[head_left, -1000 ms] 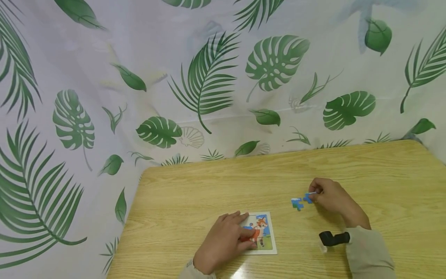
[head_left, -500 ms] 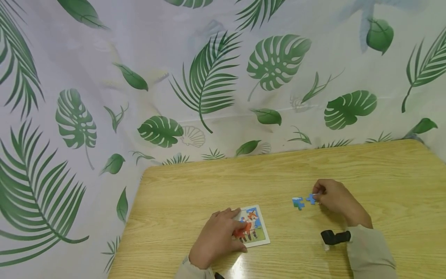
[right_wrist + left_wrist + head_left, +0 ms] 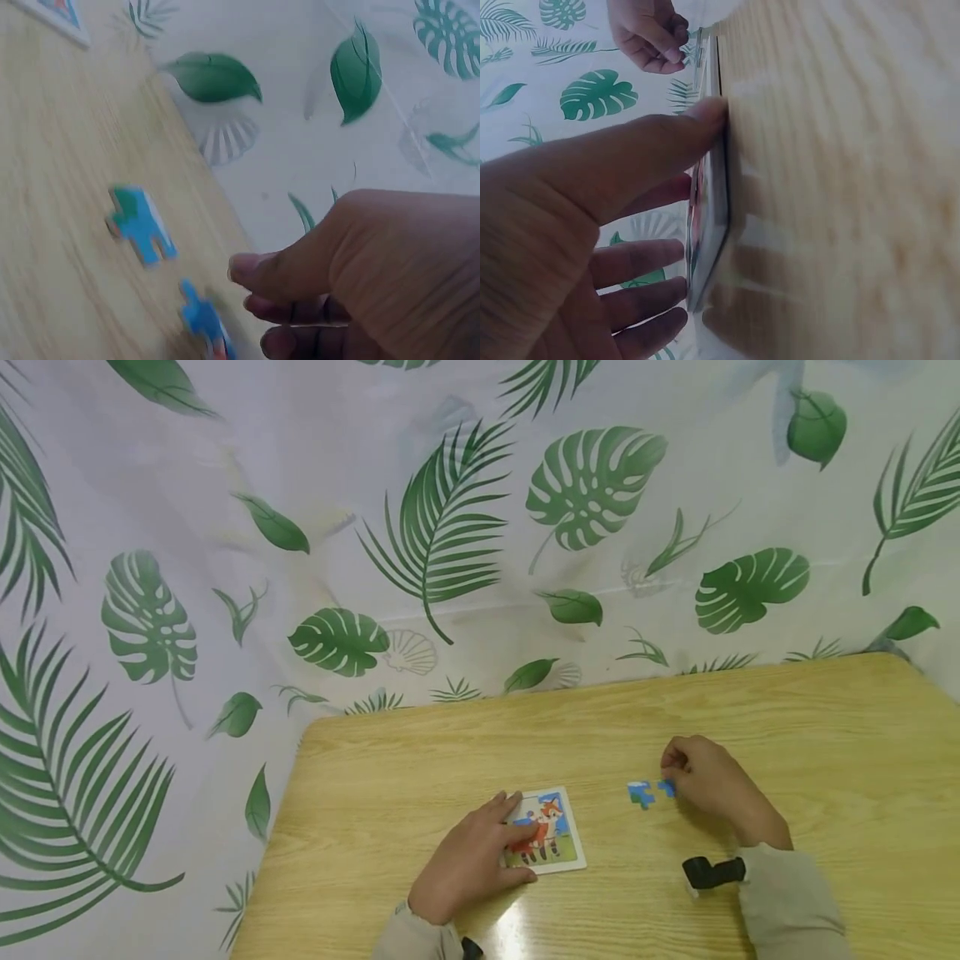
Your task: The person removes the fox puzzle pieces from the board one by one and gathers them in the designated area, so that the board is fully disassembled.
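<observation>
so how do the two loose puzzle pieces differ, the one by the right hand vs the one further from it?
Colour: the further piece has a green corner; the near piece shows no green, but a small orange-red patch.
Position: the near piece is right by the right hand, the further piece apart from it, toward the framed puzzle.
Shared: both mainly blue, with jigsaw knobs, outside the frame.

You are getting soft, even light in the head view, white glare shining off the rectangular yellow wood-grain table [image 3: 420, 760]; your wrist views are looking dimmer, blur softening the flat blue-and-green jigsaw piece [image 3: 142, 229].
</observation>
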{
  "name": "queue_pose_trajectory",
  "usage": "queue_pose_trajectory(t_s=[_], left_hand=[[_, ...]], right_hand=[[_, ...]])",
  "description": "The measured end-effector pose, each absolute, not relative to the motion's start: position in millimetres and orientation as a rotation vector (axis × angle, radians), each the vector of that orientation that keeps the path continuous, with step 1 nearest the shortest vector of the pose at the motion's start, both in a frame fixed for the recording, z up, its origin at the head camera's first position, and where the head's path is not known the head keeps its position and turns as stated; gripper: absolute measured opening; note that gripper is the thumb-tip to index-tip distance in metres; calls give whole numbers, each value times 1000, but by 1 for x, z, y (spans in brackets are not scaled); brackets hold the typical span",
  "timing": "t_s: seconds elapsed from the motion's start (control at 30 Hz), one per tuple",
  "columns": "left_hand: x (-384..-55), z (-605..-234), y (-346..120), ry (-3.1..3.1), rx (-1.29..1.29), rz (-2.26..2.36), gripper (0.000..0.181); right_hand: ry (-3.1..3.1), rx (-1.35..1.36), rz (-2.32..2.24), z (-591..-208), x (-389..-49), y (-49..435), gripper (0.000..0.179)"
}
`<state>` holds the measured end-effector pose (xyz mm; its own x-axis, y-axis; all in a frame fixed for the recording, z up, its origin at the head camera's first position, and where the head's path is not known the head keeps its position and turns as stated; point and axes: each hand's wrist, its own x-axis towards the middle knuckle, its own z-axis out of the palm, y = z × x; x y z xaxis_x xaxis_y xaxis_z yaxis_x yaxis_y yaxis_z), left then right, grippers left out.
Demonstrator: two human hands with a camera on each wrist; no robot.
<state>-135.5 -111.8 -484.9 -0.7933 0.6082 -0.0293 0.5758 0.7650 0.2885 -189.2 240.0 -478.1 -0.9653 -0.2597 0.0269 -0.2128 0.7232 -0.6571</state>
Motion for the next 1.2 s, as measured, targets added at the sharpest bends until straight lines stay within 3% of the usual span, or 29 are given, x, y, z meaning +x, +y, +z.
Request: queue_pose_trajectory(t_s=[0.47, 1.2], left_hand=[[-139, -483, -114, 2836, 963, 371, 61], [-136, -485, -113, 2829, 1005, 405, 52]], right_hand=[[2672, -962, -1058, -474, -186, 134, 11], [2768, -964, -712, -486, -195, 106, 14]])
